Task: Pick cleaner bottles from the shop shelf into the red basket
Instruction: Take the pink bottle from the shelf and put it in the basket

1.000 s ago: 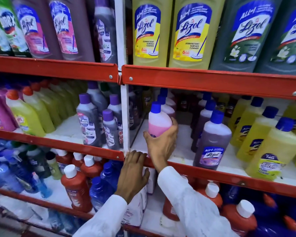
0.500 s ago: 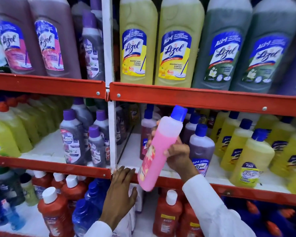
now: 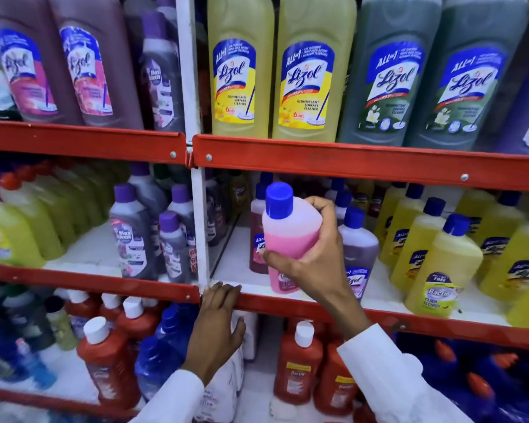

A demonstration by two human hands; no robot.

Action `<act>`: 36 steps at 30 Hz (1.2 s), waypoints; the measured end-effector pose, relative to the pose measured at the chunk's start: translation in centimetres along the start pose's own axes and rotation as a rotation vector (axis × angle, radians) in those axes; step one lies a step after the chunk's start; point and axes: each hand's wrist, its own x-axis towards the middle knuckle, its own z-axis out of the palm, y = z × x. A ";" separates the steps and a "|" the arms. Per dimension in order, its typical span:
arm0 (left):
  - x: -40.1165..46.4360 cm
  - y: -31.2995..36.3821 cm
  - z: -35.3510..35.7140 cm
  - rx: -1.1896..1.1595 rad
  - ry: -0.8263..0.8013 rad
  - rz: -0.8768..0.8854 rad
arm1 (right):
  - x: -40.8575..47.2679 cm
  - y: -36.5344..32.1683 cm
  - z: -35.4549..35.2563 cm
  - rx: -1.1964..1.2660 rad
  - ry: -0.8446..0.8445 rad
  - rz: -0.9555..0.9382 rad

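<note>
My right hand (image 3: 315, 264) grips a pink cleaner bottle (image 3: 287, 233) with a blue cap, held nearly upright just in front of the middle shelf (image 3: 318, 306). My left hand (image 3: 217, 325) rests with its fingertips on the red front lip of that shelf beside the white upright post (image 3: 196, 209); its fingers are apart and hold nothing. Behind the pink bottle stand a dark pink bottle (image 3: 257, 239) and a purple one (image 3: 359, 248). The red basket is not in view.
Large yellow (image 3: 242, 71) and grey-green (image 3: 388, 74) bottles fill the top shelf. Smaller yellow bottles (image 3: 440, 264) stand right on the middle shelf, purple ones (image 3: 135, 236) left of the post. Red bottles with white caps (image 3: 104, 361) and blue bottles (image 3: 159, 355) crowd the bottom shelf.
My right hand has brought the pink bottle off the shelf, tipped it, then turned it back upright nearer to me. The view rose. My left hand stayed on the shelf lip.
</note>
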 end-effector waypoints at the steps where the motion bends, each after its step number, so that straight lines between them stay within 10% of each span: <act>1: 0.0 -0.1 0.1 0.004 -0.002 -0.001 | -0.3 0.0 -0.1 -0.025 0.016 0.004; 7: -0.1 0.7 -0.4 0.025 -0.047 -0.011 | -1.9 0.5 -1.7 0.015 -0.002 0.097; 17: -4.6 14.3 -0.8 -0.844 -0.153 0.048 | -10.4 3.0 -8.6 -0.004 -0.112 0.319; 36: -20.9 17.0 24.4 -0.562 -0.597 -0.618 | -32.1 21.2 -20.7 -0.337 -0.529 0.738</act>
